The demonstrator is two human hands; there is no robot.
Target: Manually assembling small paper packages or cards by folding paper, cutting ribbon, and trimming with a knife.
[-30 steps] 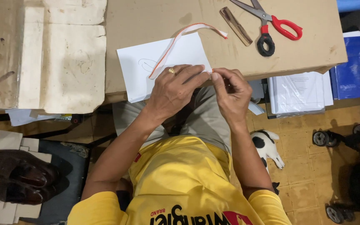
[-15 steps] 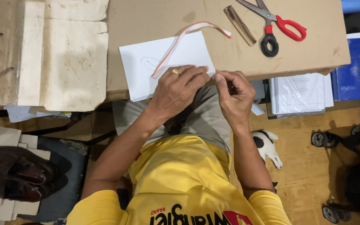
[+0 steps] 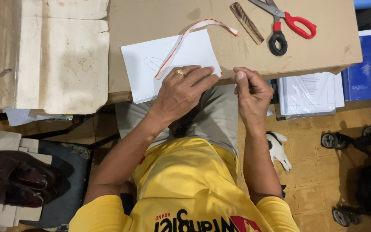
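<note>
My left hand (image 3: 182,91), with a gold ring on one finger, lies flat on a white sheet of paper (image 3: 144,75) at the near edge of a brown cardboard tabletop (image 3: 323,56). The sheet has a faint pencilled oval on it. A white ribbon with a red stitched edge (image 3: 181,42) curves over the sheet, and its near end reaches my left fingers. My right hand (image 3: 250,92) is just to the right, a little apart, with thumb and forefinger pinched together at the table edge. I cannot make out anything between them.
A brown comb (image 3: 246,22) and scissors with one red and one black handle (image 3: 285,23) lie at the back right. A worn pale sheet (image 3: 61,56) lies to the left. On the floor are stacked papers (image 3: 308,92), a blue folder (image 3: 368,68), a small white-and-black animal (image 3: 276,148), dark shoes (image 3: 13,178) and caster wheels (image 3: 336,139).
My right hand has moved to the right, away from my left hand, which it was touching before. My left hand and the paper have stayed put.
</note>
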